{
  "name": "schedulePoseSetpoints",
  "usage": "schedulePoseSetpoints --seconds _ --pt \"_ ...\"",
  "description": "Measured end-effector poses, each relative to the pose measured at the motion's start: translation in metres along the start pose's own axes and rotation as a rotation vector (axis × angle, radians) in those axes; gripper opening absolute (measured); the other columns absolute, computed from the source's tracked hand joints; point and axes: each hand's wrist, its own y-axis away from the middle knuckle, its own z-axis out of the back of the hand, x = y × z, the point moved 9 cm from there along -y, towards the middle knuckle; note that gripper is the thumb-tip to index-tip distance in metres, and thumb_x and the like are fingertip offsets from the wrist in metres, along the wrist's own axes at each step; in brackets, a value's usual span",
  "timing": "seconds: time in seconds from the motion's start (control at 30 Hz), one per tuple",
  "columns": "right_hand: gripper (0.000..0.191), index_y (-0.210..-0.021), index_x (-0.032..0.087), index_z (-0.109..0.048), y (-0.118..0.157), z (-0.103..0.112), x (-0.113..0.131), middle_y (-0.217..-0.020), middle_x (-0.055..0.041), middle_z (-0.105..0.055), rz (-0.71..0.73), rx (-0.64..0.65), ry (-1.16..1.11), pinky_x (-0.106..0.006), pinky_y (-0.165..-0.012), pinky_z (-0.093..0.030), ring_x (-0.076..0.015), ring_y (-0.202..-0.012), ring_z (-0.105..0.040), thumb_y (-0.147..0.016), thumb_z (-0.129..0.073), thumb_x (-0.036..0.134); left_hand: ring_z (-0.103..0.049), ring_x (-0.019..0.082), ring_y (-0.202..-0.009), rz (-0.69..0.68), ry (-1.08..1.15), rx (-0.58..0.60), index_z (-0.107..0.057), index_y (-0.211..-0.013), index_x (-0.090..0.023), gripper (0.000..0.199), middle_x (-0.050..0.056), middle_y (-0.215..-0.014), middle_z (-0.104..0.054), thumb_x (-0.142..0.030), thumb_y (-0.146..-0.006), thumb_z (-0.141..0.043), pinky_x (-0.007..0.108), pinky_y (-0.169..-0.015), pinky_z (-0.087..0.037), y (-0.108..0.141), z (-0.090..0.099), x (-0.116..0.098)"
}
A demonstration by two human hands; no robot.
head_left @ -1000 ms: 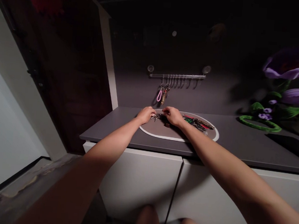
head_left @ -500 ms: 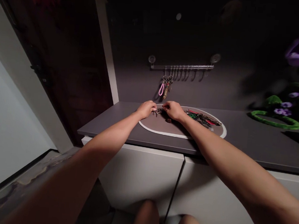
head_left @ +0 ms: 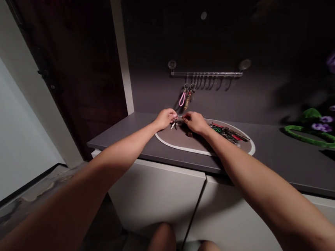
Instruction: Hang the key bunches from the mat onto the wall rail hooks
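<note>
My left hand (head_left: 165, 118) pinches a small bunch of keys (head_left: 174, 124), which dangles from my fingertips just above the oval mat (head_left: 180, 147). Close beside it on the right is my right hand (head_left: 195, 122), its thumb and fingers drawn together next to the keys' ring end. What it grips is too small to make out. A little brown piece (head_left: 189, 134) lies on the mat below my right hand. To the right of that hand is a pile of keys and key fobs (head_left: 228, 133), with red, green and black parts, partly behind my wrist.
A clear rail with hooks (head_left: 207, 74) is fixed to the dark wall; a pink loop keyring (head_left: 182, 98) and a brown key fob (head_left: 187, 101) hang there. Purple flowers with a green ring base (head_left: 313, 137) stand at the right. White cabinet doors (head_left: 158, 195) are below the counter.
My left hand has lifted slightly, raising the bunch of keys so they hang down. My right hand stays close by, fingers still closed. The view has shifted a little.
</note>
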Motion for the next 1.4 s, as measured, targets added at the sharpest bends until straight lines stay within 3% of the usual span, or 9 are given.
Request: schedulePoseSetpoints --seconds 0.2,0.47,0.8,1.0,1.4 --pt "0.017 -0.089 0.015 -0.064 0.003 0.004 0.0 -0.087 -0.0051 -0.066 -0.029 -0.026 -0.189 -0.025 -0.077 -0.042 -0.0137 -0.079 -0.058 -0.075 -0.055 0.019 -0.057 0.007 -0.062 0.158 0.361 -0.036 -0.05 -0.079 -0.012 0.004 0.002 -0.072 -0.061 -0.013 -0.081 -0.048 0.03 -0.073 -0.047 0.003 0.001 0.011" --pt "0.018 -0.088 0.013 -0.064 0.001 0.002 0.003 -0.083 -0.0045 -0.066 0.012 -0.002 -0.556 -0.024 -0.073 -0.046 -0.0112 -0.072 -0.057 -0.074 -0.056 0.022 -0.057 0.007 -0.063 0.176 0.633 0.023 -0.048 -0.076 -0.012 0.007 -0.001 -0.068 -0.057 -0.014 -0.079 -0.054 0.034 -0.078 -0.048 0.006 -0.006 0.006" --pt "0.026 -0.081 0.012 -0.065 0.008 0.0 0.006 -0.07 -0.0029 -0.064 -0.023 0.048 -0.692 -0.023 -0.061 -0.045 -0.0089 -0.057 -0.052 -0.07 -0.061 0.035 -0.058 0.007 -0.066 0.161 0.666 0.112 -0.05 -0.075 -0.012 0.007 0.0 -0.071 -0.058 -0.015 -0.078 -0.056 0.036 -0.082 -0.046 0.008 -0.014 0.003" --pt "0.025 -0.079 0.013 -0.067 0.001 0.001 -0.003 -0.074 -0.003 -0.065 0.015 -0.024 -0.634 -0.023 -0.065 -0.043 -0.0097 -0.063 -0.054 -0.07 -0.061 0.035 -0.058 0.008 -0.067 0.158 0.674 0.111 -0.052 -0.077 -0.011 0.004 0.0 -0.071 -0.059 -0.014 -0.078 -0.055 0.036 -0.082 -0.047 0.008 -0.013 0.003" --pt "0.025 -0.078 0.014 -0.064 0.002 0.006 -0.004 -0.074 -0.0025 -0.064 0.006 -0.048 -0.695 -0.024 -0.069 -0.043 -0.0103 -0.065 -0.054 -0.07 -0.059 0.037 -0.057 0.006 -0.069 0.156 0.584 0.054 -0.055 -0.079 -0.012 0.013 0.001 -0.076 -0.061 -0.021 -0.074 -0.062 0.037 -0.085 -0.046 0.008 -0.006 0.004"
